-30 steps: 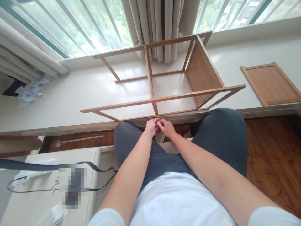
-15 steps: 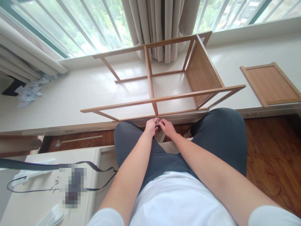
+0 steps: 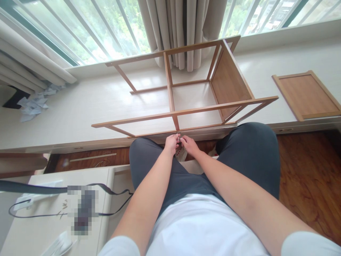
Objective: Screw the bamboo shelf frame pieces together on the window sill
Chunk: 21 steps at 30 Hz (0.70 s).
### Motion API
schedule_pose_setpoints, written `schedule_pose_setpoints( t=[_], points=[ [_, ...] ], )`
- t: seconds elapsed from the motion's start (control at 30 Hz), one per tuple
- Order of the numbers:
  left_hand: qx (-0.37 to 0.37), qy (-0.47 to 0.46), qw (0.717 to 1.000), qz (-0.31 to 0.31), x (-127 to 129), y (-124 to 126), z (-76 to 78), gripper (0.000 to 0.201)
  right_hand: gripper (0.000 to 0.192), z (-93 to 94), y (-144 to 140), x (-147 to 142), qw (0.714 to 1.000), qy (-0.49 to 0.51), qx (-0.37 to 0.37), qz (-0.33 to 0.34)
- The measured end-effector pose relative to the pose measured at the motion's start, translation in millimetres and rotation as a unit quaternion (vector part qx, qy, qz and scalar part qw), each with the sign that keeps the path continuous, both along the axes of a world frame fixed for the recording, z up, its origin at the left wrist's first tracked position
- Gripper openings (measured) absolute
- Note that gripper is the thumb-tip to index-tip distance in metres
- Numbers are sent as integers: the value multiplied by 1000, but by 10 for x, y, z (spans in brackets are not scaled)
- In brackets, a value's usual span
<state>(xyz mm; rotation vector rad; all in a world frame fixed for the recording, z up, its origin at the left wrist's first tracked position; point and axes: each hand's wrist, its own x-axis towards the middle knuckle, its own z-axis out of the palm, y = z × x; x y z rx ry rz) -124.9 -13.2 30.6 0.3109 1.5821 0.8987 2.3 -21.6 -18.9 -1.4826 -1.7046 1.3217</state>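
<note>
My left hand [image 3: 171,143] and my right hand [image 3: 189,145] meet between my knees, just below the near edge of the wooden shelf frame [image 3: 174,120]. Fingers on both hands are curled in a pinch around something small and thin, too tiny to name from here. The frame lies on its side on a white window ledge [image 3: 87,101], with a crossbar in the middle. One wooden panel [image 3: 230,80] is fitted inside its right part.
A separate framed wooden panel [image 3: 309,94] lies flat on the ledge at right. Crumpled paper [image 3: 33,106] sits at far left. At lower left, a white cabinet top [image 3: 29,234] bears small wooden dowels [image 3: 64,208], a black strap [image 3: 106,188] and white plastic pieces [image 3: 57,245].
</note>
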Motion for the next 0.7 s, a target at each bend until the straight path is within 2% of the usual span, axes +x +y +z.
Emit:
schedule_pose_setpoints(
  t=[0.17, 0.3, 0.47, 0.7],
  points=[
    [8, 8, 1000, -9, -2, -30, -13, 16, 30, 58, 4, 5, 1000, 7, -1, -16],
    [14, 9, 1000, -11, 0, -18, -32, 16, 29, 134, 5, 6, 999, 10, 29, -24],
    [17, 9, 1000, -10, 0, 14, -67, 18, 29, 196, 4, -7, 997, -4, 71, -6],
    [22, 1, 1000, -8, -12, 28, -111, 21, 23, 198, 1, -28, 995, -29, 94, 8]
  ],
)
